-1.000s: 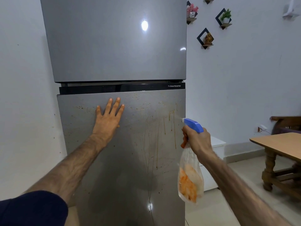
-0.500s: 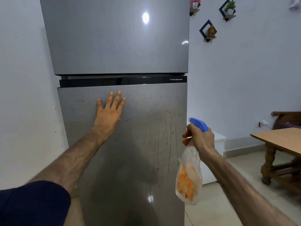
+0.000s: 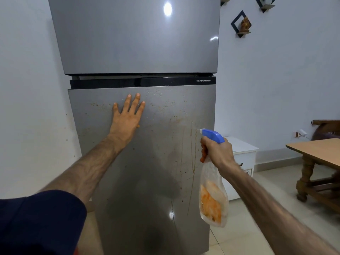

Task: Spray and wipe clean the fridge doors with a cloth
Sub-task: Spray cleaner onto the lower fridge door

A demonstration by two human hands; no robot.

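A tall grey two-door fridge fills the middle of the view. Its upper door [image 3: 136, 37] looks clean and glossy. The lower door [image 3: 161, 162] carries brown specks and long drip streaks, mostly right of centre. My left hand [image 3: 127, 116] lies flat on the lower door near its top, fingers spread, holding nothing. My right hand [image 3: 219, 151] grips the neck of a clear spray bottle [image 3: 211, 199] with a blue trigger head, its nozzle pointing at the streaked part of the door. No cloth is in view.
A white wall [image 3: 27, 89] stands close on the fridge's left. Right of the fridge are a low white cabinet [image 3: 242, 159], a wooden table [image 3: 316, 155] and tiled floor [image 3: 248, 236]. Small diamond-shaped shelves [image 3: 241, 24] hang on the right wall.
My right hand has lifted the spray bottle again after a dip half a second ago. Drip streaks on the lower door have run further down. My left hand stays pressed on the door.
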